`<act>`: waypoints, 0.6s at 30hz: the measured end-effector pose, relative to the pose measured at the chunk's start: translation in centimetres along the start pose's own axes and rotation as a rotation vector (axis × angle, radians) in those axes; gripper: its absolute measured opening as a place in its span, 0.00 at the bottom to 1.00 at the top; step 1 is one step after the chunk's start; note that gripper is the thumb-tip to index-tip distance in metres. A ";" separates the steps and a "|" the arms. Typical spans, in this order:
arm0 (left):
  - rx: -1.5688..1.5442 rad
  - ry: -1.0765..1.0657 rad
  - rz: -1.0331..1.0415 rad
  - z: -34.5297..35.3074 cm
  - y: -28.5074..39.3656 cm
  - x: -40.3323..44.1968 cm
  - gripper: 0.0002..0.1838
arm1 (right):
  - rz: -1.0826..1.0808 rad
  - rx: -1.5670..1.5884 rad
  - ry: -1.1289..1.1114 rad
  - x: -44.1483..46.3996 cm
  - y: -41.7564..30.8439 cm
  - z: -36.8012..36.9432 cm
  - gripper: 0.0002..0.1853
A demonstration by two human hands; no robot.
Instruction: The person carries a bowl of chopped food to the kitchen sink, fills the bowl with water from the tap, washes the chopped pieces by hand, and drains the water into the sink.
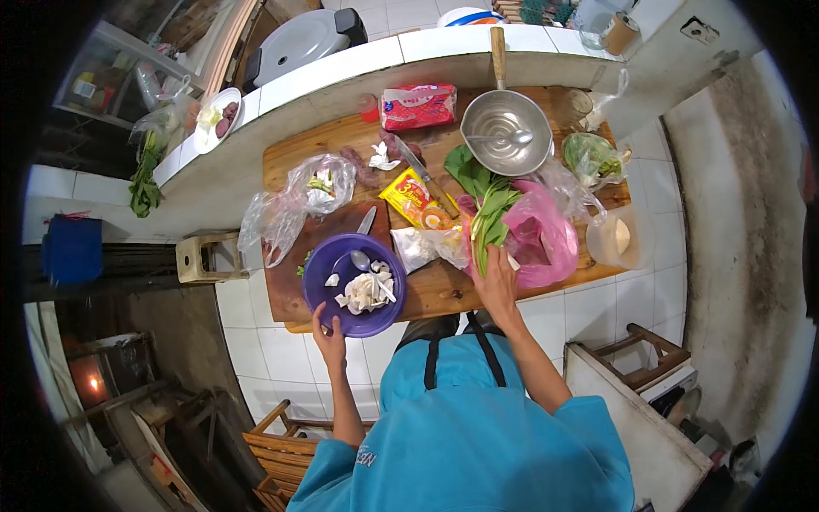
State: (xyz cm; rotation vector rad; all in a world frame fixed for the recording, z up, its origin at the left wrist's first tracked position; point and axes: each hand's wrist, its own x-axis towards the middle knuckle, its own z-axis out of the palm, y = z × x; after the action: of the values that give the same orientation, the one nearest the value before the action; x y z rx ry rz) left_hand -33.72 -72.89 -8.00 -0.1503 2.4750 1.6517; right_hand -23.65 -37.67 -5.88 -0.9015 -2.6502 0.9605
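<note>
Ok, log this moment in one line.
left hand: at rim of round purple plastic bowl; right hand: at long-stemmed leafy greens; bowl: irregular white chunks, metal spoon

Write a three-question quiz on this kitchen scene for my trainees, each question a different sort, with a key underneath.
1. Multiple choice: which hand touches the purple bowl? A) left B) right
2. True or false: the white pieces lie in the metal pan.
3. Fill in the blank: the right hand is at the stems of the ___.

Key:
1. A, the left hand.
2. False: they are in the bowl.
3. Leafy greens.
</note>
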 end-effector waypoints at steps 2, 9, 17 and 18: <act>-0.025 0.003 -0.026 -0.4 0.5 -0.1 0.23 | -0.039 0.120 -0.004 0.1 -1.0 0.1 0.27; 0.132 0.112 0.045 -1.4 0.6 -0.7 0.24 | -0.078 0.318 -0.138 2.3 -2.1 3.8 0.36; 0.316 0.306 0.249 -1.4 3.5 -1.5 0.23 | -0.152 0.390 -0.180 3.6 -1.8 8.2 0.15; 0.317 0.322 0.302 -1.4 4.3 -1.4 0.22 | -0.129 0.475 -0.141 3.6 -2.6 7.5 0.13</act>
State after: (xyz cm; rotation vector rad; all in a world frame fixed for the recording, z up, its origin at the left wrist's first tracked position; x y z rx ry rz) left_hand -33.16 -72.59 -3.28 0.0000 3.1001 1.3935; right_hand -30.51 -40.97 -10.12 -0.5635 -2.3777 1.5723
